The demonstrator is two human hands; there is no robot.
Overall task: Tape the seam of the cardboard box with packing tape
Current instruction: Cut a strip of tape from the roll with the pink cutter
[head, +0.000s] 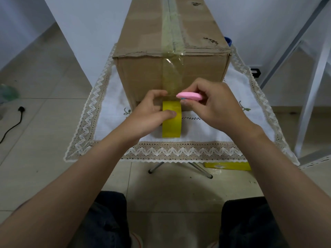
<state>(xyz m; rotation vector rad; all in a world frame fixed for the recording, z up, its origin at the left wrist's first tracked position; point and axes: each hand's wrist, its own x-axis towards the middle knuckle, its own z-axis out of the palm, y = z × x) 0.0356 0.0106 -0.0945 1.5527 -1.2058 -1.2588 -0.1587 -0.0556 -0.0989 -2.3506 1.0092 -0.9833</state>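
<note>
1. A big brown cardboard box (143,72) stood on a small table, right in front of the person. Its top front edge looked rough and a bit torn.
2. Under the box lay a white cloth (111,104) with a bumpy zigzag lace border (179,151).
3. A shiny, see-through strip of tape (172,72) ran along the seam on top of the box and down its front side. It looked wrinkly on top.
4. The strip went down to a round yellow tape roll (172,126), low in front of the box.
5. The left hand (146,111) gripped the roll. Its fingers curled around it and its thumb (168,114) pressed on the smooth outside.
6. The right hand (213,104) pinched a small pink tool (189,96), flat and rounded, with curled fingers. The tool was right at the strip, just above the roll.
</note>
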